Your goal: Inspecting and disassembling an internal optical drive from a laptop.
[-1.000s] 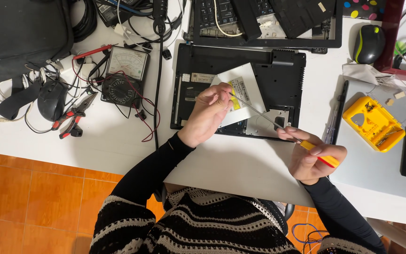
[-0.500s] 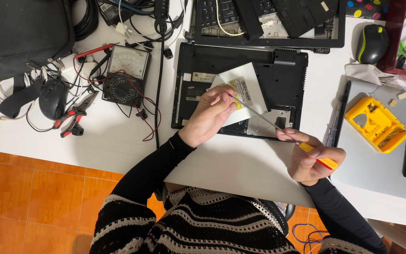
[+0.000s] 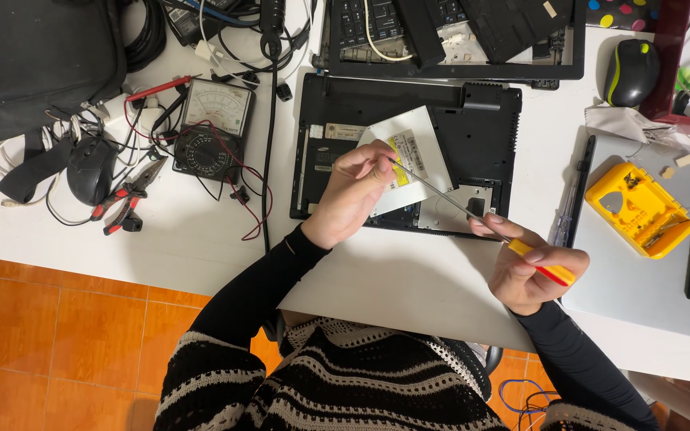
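Bright, even light from overhead; sharp picture.
The white counter [image 3: 201, 239] shows no glare, only soft, short shadows under the cables and tools. Focus holds edge to edge, with slight wide-angle stretch toward the corners.

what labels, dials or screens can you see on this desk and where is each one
Yellow and white sticker: on the silver optical drive, beside the left hand.
Small pale rectangular label: on the black laptop base, left part.
Analog meter: left of the laptop, pale dial face above a round black selector.
Yellow bit case: right side, squarish, open.
The right hand holds a screwdriver.
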